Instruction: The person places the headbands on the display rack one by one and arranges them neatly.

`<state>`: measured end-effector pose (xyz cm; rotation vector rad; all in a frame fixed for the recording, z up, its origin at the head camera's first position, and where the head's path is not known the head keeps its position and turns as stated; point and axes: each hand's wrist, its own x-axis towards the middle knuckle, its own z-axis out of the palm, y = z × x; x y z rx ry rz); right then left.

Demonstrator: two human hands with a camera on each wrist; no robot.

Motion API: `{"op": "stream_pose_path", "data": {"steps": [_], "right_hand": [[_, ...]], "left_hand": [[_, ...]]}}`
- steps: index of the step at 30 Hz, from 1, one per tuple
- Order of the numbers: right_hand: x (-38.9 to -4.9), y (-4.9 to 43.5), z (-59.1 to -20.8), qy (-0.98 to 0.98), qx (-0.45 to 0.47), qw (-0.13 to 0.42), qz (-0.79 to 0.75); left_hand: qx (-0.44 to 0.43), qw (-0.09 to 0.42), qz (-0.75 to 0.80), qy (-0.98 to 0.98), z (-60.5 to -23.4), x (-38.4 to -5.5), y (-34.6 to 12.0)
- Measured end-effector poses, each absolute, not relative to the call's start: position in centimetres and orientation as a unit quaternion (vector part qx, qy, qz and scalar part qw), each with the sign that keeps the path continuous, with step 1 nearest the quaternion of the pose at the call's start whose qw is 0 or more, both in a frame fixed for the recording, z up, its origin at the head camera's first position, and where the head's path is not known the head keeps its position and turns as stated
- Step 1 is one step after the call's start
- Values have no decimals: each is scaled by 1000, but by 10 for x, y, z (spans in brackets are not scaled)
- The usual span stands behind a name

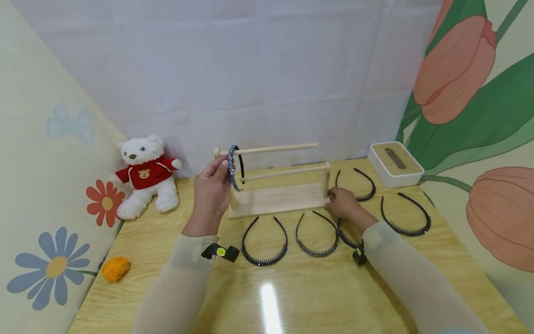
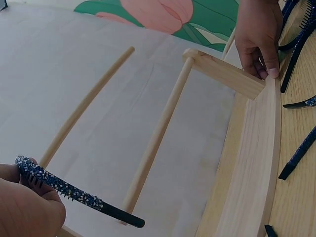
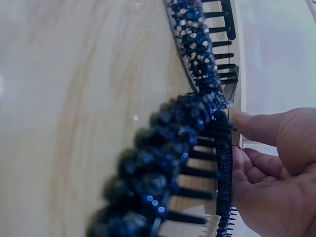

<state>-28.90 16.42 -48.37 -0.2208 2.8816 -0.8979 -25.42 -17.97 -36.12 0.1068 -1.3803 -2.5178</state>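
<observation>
Headband pinched at the upper rod

Through the head camera I have the left hand (image 1: 211,192) with its grip pinching a glittery blue headband (image 2: 81,194) between thumb and fingers. That band sits near the left end of the upper rod (image 1: 277,149) of a wooden rack (image 1: 275,198), seemingly looped over it, ends hanging down. My right hand (image 1: 345,203) has its grip closed on the right end of the rack's base, just beside the upright (image 1: 325,182) that carries the lower rod (image 1: 283,174).

On the table (image 1: 313,297) I count 5 more toothed headbands (image 1: 260,263): 3 in front of the rack, 1 of those partly under the right wrist, and 2 to its right. A white tissue box (image 1: 403,180) stands at the back right; a teddy bear (image 1: 148,172) in a red hoodie and an orange yarn ball (image 1: 115,269) are on the left.
</observation>
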Motion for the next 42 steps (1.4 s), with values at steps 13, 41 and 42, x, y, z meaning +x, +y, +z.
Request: {"op": "stream_pose_path", "data": {"steps": [13,41,42], "right_hand": [[-290,165,-484,951,-70,61,-295],[-291,164,-485,950,-67,64,-297],[-291,164,-484,950,-65,65,-298]], "left_hand": [[36,155,-867,-471,-367,-259,-178],[45,138,-854,-500,-372,-253,-182],[47,137,-854,-500,-372,-252,-182]]}}
